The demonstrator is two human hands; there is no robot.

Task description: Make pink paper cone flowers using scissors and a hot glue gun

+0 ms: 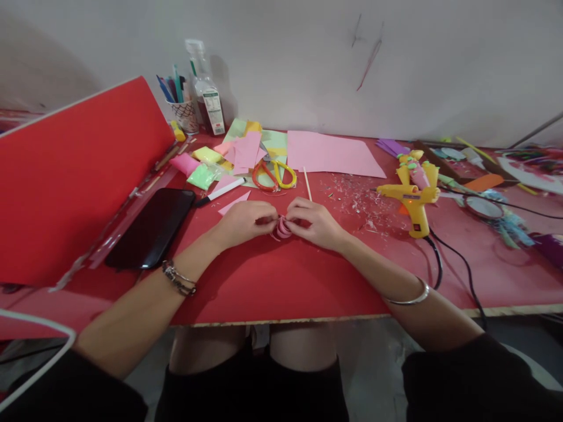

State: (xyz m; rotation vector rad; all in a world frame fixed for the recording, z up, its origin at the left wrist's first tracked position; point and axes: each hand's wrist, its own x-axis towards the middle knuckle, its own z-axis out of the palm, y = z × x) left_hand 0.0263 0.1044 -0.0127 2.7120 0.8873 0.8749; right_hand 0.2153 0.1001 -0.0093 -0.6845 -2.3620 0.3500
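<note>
A small pink curled paper strip (284, 228) is held between both hands, low over the red tabletop. My left hand (244, 224) pinches its left side, thumb and forefinger closed together. From the other side my right hand (317, 224) grips it with bent fingertips. Part of the curl is hidden behind the fingers. Just beyond the hands lie scissors (285, 174) with red and yellow handles, a thin pale stick (307, 184) and a white marker (222, 191) with a dark cap. A pink paper triangle (234, 202) rests near my left hand.
A black phone (152, 228) and a large red board (83, 176) stand left. At right are a yellow glue gun (411, 202) with trailing cord and craft scraps. Pink paper sheets (334, 153), a glass bottle (209, 99) and a pen cup (185, 116) line the wall.
</note>
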